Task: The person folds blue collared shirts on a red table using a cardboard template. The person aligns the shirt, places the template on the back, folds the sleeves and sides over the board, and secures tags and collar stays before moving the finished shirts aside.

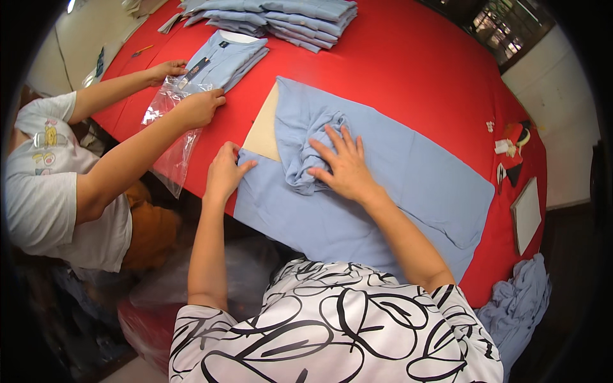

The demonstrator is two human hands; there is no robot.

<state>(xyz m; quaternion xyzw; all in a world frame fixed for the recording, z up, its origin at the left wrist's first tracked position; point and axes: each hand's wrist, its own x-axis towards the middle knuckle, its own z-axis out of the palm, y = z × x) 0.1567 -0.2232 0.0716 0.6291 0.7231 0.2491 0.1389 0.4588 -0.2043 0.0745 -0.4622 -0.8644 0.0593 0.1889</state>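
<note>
A light blue garment [434, 175], shirt-like, lies spread across the red table in front of me. Part of its cloth is bunched near the middle, and a cream-coloured board [264, 126] shows at its upper left. My left hand [223, 171] is at the garment's left edge, thumb on top of the cloth and fingers curled at the border. My right hand [347, 163] rests on the bunched cloth with its fingers spread. Whatever lies under that palm is hidden.
At my left, a co-worker's hands [199, 108] hold a clear plastic bag [175, 143] by a folded blue shirt [233, 57]. Stacked blue shirts [300, 19] sit at the back of the red table [408, 76]. A tape roll [524, 136], white pad [526, 216] and crumpled blue cloth [517, 306] are at right.
</note>
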